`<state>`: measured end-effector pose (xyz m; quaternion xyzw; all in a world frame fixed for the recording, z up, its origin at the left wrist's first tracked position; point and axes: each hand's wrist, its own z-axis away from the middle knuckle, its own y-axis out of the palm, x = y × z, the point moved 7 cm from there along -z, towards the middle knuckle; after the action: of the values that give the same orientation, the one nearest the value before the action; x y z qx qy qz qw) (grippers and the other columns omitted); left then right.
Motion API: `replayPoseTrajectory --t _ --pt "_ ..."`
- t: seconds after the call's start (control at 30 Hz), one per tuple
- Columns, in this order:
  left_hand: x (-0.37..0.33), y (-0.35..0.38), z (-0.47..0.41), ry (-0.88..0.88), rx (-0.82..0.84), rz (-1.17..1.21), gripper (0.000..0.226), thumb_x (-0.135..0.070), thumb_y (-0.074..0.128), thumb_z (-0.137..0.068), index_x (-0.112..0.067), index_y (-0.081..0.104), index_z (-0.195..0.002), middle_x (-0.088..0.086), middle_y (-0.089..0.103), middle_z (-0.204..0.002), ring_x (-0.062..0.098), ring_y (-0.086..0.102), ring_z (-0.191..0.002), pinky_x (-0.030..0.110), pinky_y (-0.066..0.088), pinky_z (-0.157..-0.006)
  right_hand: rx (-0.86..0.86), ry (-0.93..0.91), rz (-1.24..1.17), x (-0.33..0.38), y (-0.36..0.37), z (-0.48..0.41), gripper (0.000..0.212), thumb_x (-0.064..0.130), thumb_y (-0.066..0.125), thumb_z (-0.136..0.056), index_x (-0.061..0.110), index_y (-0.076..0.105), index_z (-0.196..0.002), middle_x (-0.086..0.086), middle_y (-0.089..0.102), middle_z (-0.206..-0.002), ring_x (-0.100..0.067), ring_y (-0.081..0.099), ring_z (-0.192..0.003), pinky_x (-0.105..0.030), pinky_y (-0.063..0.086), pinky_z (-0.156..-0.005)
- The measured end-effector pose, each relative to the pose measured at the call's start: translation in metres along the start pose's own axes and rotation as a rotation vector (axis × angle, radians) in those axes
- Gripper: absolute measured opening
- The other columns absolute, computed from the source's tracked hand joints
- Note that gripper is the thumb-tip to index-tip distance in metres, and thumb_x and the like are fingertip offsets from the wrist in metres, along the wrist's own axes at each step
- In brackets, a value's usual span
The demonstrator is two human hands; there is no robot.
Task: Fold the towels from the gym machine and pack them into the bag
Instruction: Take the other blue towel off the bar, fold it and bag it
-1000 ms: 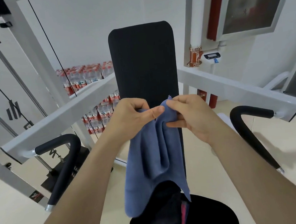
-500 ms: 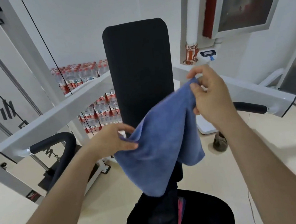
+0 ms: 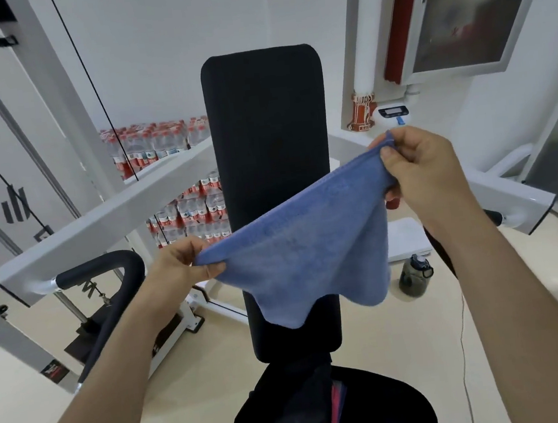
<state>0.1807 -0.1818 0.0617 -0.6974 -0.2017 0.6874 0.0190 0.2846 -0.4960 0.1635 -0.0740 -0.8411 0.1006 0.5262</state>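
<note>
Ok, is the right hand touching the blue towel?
Touching. The head view shows the right hand pinching the upper corner of the blue towel between thumb and fingers, with no gap.

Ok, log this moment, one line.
blue towel: spread between hands | left hand: pinches lower corner | right hand: pinches upper corner | bag: below

Black bag (image 3: 285, 417) on the seat (image 3: 405, 408), dark jug (image 3: 414, 278) on beige floor (image 3: 421, 334)
</note>
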Motion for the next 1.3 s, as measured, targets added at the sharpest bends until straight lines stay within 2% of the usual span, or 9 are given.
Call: replayPoseTrajectory --t 0.1,0.27,0.47,0.63,0.7,0.83,1.0,1.17,1.3 --pt "-0.007 0.008 0.007 0.023 0.237 -0.179 0.018 -0.001 0.076 -0.074 -0.018 0.074 -0.07 0.006 0.067 -0.082 0.024 0.063 -0.086 0.037 0.05 -0.086 -0.085 -0.01 0.027 -0.004 -0.01 -0.008 0.019 0.007 0.045 -0.1 0.015 0.062 -0.098 0.009 0.065 -0.079 0.003 0.063 -0.068 -0.015 0.052 -0.059" --pt "0.01 0.04 0.012 0.015 0.425 -1.073 0.024 -0.05 0.065 -0.083 -0.03 0.072 -0.095 -0.015 0.064 -0.091 0.007 0.059 -0.091 0.034 0.047 -0.091 -0.062 0.024 0.114 -0.019 -0.005 -0.01 0.017 0.01 0.048 -0.1 0.015 0.064 -0.097 0.003 0.066 -0.086 -0.017 0.064 -0.088 -0.03 0.052 -0.079" --pt "-0.004 0.012 0.013 -0.1 0.012 -0.205 0.032 -0.043 0.066 -0.078 -0.013 0.077 -0.077 0.011 0.074 -0.082 0.032 0.069 -0.083 0.042 0.059 -0.082 -0.097 0.279 0.092 -0.06 -0.015 -0.003 0.008 0.012 0.058 -0.094 0.016 0.064 -0.093 0.0 0.066 -0.085 -0.024 0.067 -0.09 -0.038 0.062 -0.071" --pt "-0.034 0.048 0.014 -0.068 0.083 0.183 0.003 -0.009 0.068 -0.085 -0.012 0.069 -0.085 0.016 0.069 -0.08 0.026 0.066 -0.074 0.033 0.057 -0.065 0.006 0.549 -0.248 -0.086 0.017 0.033 0.014 0.006 0.061 -0.092 0.001 0.065 -0.105 -0.013 0.066 -0.106 -0.027 0.066 -0.104 -0.035 0.062 -0.076" --pt "-0.043 0.068 0.018 -0.087 0.168 0.332 0.016 -0.005 0.064 -0.086 -0.015 0.074 -0.095 0.007 0.073 -0.084 0.018 0.07 -0.079 0.025 0.057 -0.068 0.087 0.538 -0.333 -0.078 0.039 0.052 0.011 0.011 0.061 -0.094 0.004 0.066 -0.102 -0.015 0.067 -0.112 -0.023 0.068 -0.102 -0.033 0.061 -0.076" --pt "-0.068 0.098 0.028 0.135 0.336 0.089 0.041 0.011 0.068 -0.079 -0.02 0.071 -0.106 -0.001 0.077 -0.094 0.013 0.072 -0.092 0.021 0.056 -0.081 0.282 0.373 -0.367 -0.045 0.07 0.074 0.017 0.015 0.062 -0.094 0.006 0.072 -0.104 -0.013 0.075 -0.103 -0.023 0.072 -0.097 -0.039 0.058 -0.087" --pt "-0.105 0.083 0.033 0.497 -0.024 -0.479 0.012 -0.021 0.07 -0.085 -0.024 0.077 -0.094 -0.017 0.063 -0.083 0.007 0.062 -0.081 0.014 0.049 -0.069 0.328 0.298 -0.359 -0.029 0.073 0.085 0.018 0.013 0.06 -0.094 0.015 0.074 -0.105 -0.003 0.077 -0.097 -0.017 0.073 -0.095 -0.033 0.057 -0.088" --pt "-0.108 0.086 0.032 0.496 0.018 -0.493 0.006 -0.025 0.067 -0.088 -0.021 0.07 -0.089 -0.011 0.065 -0.084 0.005 0.061 -0.08 0.026 0.052 -0.073 0.389 0.171 -0.241 -0.013 0.078 0.088 0.015 0.021 0.057 -0.095 0.031 0.068 -0.095 0.021 0.074 -0.076 0.003 0.07 -0.083 -0.01 0.053 -0.07" --pt "-0.116 0.084 0.033 0.541 -0.067 -0.662 0.016 -0.033 0.062 -0.09 -0.018 0.068 -0.092 -0.007 0.064 -0.081 0.011 0.058 -0.075 0.018 0.045 -0.067 0.281 0.095 -0.239 -0.005 0.074 0.09 0.014 0.031 0.058 -0.091 0.035 0.072 -0.09 0.015 0.074 -0.077 -0.002 0.071 -0.081 -0.012 0.053 -0.069"
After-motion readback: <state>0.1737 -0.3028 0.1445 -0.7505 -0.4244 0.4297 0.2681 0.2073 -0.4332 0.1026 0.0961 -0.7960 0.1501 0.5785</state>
